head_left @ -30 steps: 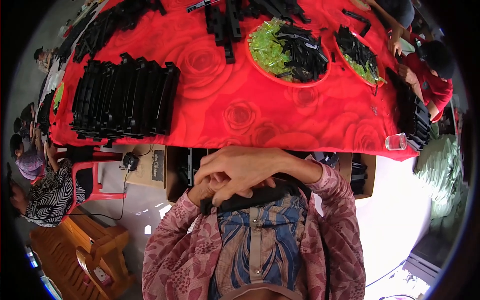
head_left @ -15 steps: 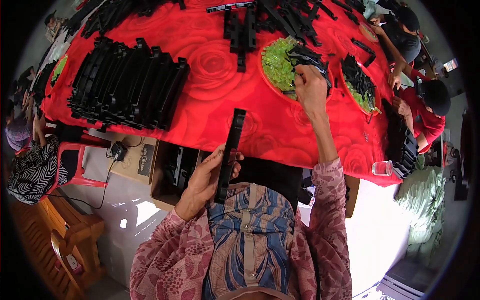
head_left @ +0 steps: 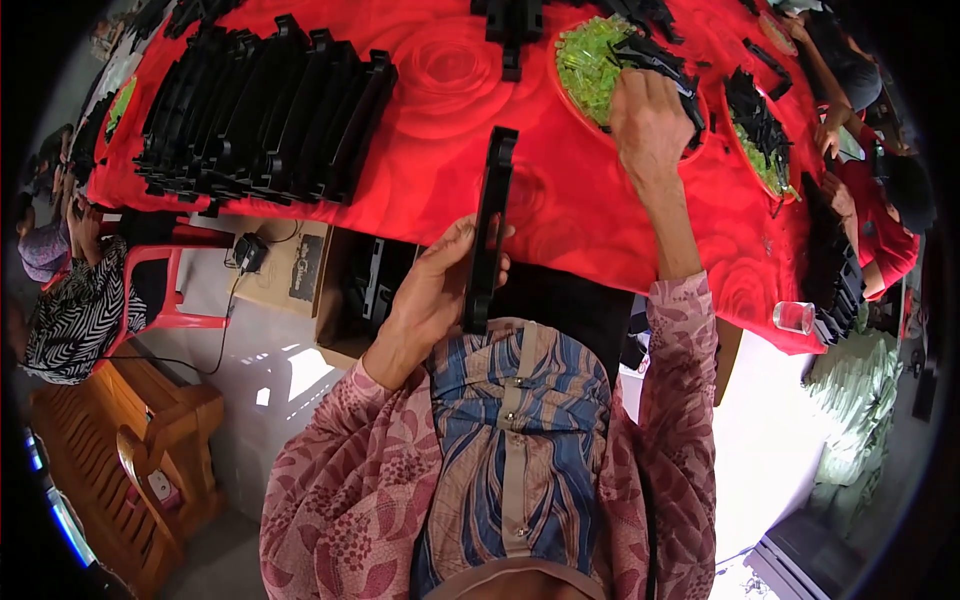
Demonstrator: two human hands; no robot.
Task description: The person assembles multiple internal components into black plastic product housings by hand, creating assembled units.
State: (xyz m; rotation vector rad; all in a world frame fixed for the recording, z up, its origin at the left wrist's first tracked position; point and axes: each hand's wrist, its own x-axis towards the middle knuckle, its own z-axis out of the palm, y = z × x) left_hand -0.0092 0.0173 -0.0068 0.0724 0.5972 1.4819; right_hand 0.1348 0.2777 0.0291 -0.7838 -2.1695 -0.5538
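Your left hand (head_left: 425, 300) grips a long black plastic strip (head_left: 487, 228), fingers (head_left: 470, 240) wrapped around its lower half, holding it upright at about 6 o'clock from the middle of the red tabletop (head_left: 450, 100). The strip's top end reaches over the tabletop's near edge.

Your right hand (head_left: 650, 125) stretches out toward 1 o'clock into a red bowl (head_left: 570, 100) filled with small light-green pieces (head_left: 590, 65) and black parts (head_left: 650, 55). Its fingers curl down into the pile; you cannot tell from here whether they have closed on anything.

At 10 o'clock, a row of black strips (head_left: 260, 110) stands packed side by side on the tabletop. At 2 o'clock a second bowl (head_left: 760, 135) holds more green and black pieces. A clear glass (head_left: 795, 317) sits on the tabletop's corner at 3 o'clock.
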